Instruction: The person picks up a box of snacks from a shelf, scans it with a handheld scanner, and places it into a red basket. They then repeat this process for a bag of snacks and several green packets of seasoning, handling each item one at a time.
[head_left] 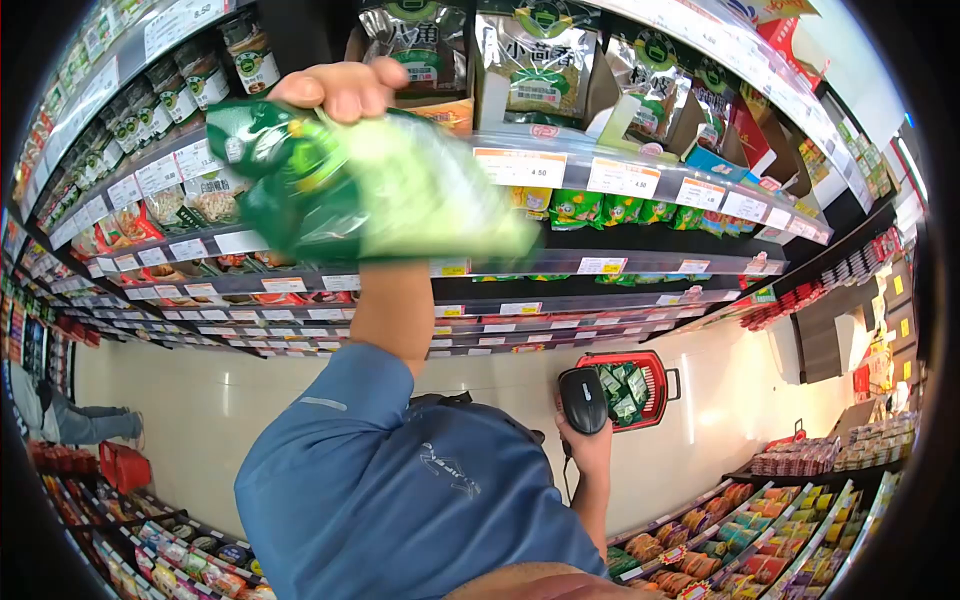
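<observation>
My left hand (345,90) is raised in front of the shelf, its fingers curled over the top edge of a green plastic packet (310,190). The packet is smeared by motion, so its label cannot be read; one side is dark green and the other pale green. Low on the right, my right hand (585,445) grips a black handheld barcode scanner (584,400), with a cord or strap hanging below it. Just beyond the scanner, a red shopping basket (660,392) stands on the floor with several green packets (625,390) inside, partly hidden by the scanner.
Spice pouches (535,65) in open cartons fill the upper shelf, above price tags (520,168). Jars (200,78) line the left. Behind me, another shelf holds packaged food (690,540). A person in jeans (90,420) is at far left, near a red bag (125,466).
</observation>
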